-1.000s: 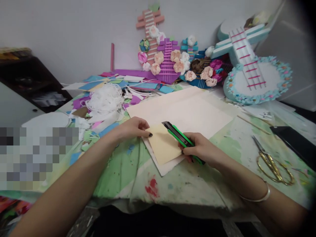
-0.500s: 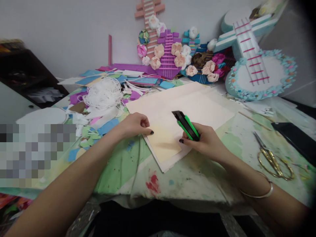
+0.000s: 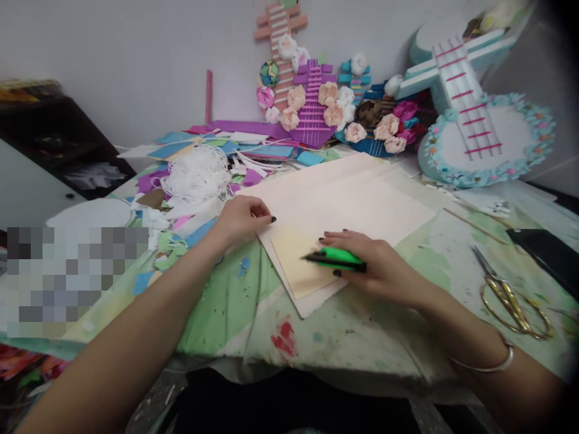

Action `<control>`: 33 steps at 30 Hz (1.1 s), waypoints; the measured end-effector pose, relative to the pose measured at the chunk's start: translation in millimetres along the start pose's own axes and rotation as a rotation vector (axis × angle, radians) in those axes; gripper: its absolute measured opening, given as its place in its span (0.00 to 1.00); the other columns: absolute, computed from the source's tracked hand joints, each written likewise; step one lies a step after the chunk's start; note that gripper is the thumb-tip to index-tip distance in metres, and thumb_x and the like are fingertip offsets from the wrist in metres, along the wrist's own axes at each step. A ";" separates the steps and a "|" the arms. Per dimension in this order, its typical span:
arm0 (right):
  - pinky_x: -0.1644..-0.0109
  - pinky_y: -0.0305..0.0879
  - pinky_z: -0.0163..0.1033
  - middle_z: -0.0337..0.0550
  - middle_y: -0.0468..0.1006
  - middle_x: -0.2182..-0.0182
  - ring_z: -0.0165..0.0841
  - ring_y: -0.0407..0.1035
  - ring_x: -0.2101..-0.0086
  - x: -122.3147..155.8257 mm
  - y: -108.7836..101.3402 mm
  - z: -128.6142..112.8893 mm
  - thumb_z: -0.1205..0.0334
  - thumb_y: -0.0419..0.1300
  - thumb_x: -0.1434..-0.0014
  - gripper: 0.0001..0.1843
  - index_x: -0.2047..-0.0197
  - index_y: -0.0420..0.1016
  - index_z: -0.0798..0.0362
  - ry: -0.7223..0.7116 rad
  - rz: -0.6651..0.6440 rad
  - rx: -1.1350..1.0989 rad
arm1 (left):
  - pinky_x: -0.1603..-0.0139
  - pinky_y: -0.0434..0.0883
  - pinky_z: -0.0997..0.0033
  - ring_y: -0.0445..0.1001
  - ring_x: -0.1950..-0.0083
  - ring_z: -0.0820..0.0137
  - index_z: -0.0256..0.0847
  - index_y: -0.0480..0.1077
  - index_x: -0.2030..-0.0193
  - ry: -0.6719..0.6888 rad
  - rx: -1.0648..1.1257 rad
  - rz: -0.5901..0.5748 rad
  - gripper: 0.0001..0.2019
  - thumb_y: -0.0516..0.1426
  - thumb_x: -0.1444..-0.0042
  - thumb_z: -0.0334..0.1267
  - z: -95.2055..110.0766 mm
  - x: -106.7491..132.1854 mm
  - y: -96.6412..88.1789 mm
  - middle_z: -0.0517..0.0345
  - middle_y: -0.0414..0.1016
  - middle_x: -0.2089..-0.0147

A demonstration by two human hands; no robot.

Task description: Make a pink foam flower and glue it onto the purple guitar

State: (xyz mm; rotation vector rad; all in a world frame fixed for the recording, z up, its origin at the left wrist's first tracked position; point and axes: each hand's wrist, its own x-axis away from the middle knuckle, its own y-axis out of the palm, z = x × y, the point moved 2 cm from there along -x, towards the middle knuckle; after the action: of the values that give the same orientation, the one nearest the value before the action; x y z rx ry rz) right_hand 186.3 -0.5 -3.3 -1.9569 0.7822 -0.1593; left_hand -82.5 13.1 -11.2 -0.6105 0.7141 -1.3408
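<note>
A green and black utility knife (image 3: pixel 339 259) is in my right hand (image 3: pixel 380 265). Its blade end points left, over a small cream paper piece (image 3: pixel 298 271). The fingertips of this hand reach past the knife onto the paper. The cream piece lies on a larger pale pink sheet (image 3: pixel 353 193) with folds or layers showing. At that sheet's left edge rests my left hand (image 3: pixel 242 220), fingers curled in and thumb alongside them, just above the cream piece. Whether paper is pinched in it I cannot make out.
Gold-handled scissors (image 3: pixel 511 301), a thin wooden stick (image 3: pixel 474 225) and a black phone-like slab (image 3: pixel 547 256) lie at right. A white string heap (image 3: pixel 196 175) and paper scraps (image 3: pixel 169 250) spread at left. Decorated guitar shapes (image 3: pixel 312 108) stand along the wall.
My right hand has lowered and tipped the knife from upright to nearly flat over the cream piece. My left hand has shifted slightly up, its thumb off the cream piece. The view has shifted slightly.
</note>
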 end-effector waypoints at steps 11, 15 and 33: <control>0.70 0.53 0.34 0.39 0.73 0.73 0.31 0.65 0.72 -3.9 -8.7 31.0 0.63 0.56 0.48 0.07 0.64 0.70 0.52 0.259 0.054 0.111 | 0.53 0.65 0.61 0.71 0.58 0.61 0.39 0.72 0.58 0.208 -0.269 0.091 0.21 0.61 0.56 0.51 -15.4 -10.8 11.8 0.50 0.74 0.58; 0.70 0.52 0.34 0.38 0.73 0.74 0.30 0.64 0.73 -3.6 -10.3 30.9 0.62 0.57 0.48 0.06 0.64 0.70 0.52 0.286 0.081 0.116 | 0.47 0.61 0.58 0.69 0.51 0.58 0.37 0.71 0.57 0.267 -0.322 0.119 0.21 0.57 0.51 0.52 -19.0 -14.0 16.8 0.47 0.72 0.54; 0.75 0.47 0.33 0.35 0.65 0.83 0.27 0.57 0.80 -0.5 -20.1 42.6 0.60 0.58 0.51 0.05 0.74 0.67 0.52 0.401 0.272 0.238 | 0.56 0.65 0.62 0.69 0.59 0.60 0.36 0.70 0.58 0.154 -0.317 0.091 0.20 0.58 0.52 0.49 -13.8 -13.8 18.1 0.48 0.72 0.59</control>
State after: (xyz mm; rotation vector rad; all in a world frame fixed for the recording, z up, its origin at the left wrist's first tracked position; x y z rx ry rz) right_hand 213.1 38.0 -8.0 -1.5940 1.2232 -0.4685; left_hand -82.6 29.3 -32.3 -0.7212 1.0806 -1.2082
